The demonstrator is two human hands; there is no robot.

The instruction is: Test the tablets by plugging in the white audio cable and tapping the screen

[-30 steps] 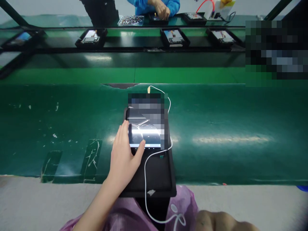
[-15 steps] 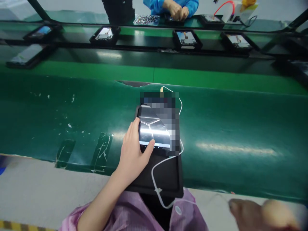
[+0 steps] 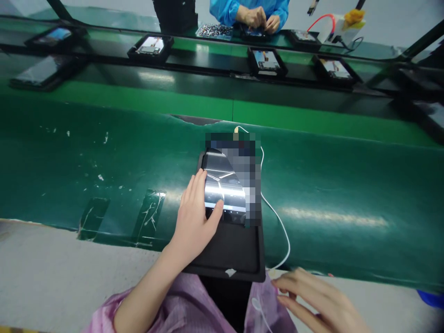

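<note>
A tablet point(image 3: 222, 185) with a glossy, reflective screen lies on a black tray point(image 3: 236, 249) at the bench's near edge; its upper and right parts are blurred out. My left hand point(image 3: 194, 212) grips its lower left, fingers along the side and thumb on the screen. A white cable point(image 3: 282, 224) runs from a yellowish plug point(image 3: 236, 130) at the tablet's top, down its right side towards my right hand point(image 3: 312, 296). That hand is beside the tray's lower right corner, fingers bent and tips apart. A small white oval piece point(image 3: 255, 303) on a thin cord hangs against my pink garment.
Beyond the green bench point(image 3: 329, 185) runs a line carrying several black trays with opened devices, such as this tray point(image 3: 267, 61). Across it, a co-worker's hands point(image 3: 258, 18) work beside a bag of small parts point(image 3: 214, 30). A red tube point(image 3: 326, 17) is at the back right.
My right hand has moved left and up, close to the tray's corner. The cable's loop has swung off the tray to its right. My left hand stays on the tablet.
</note>
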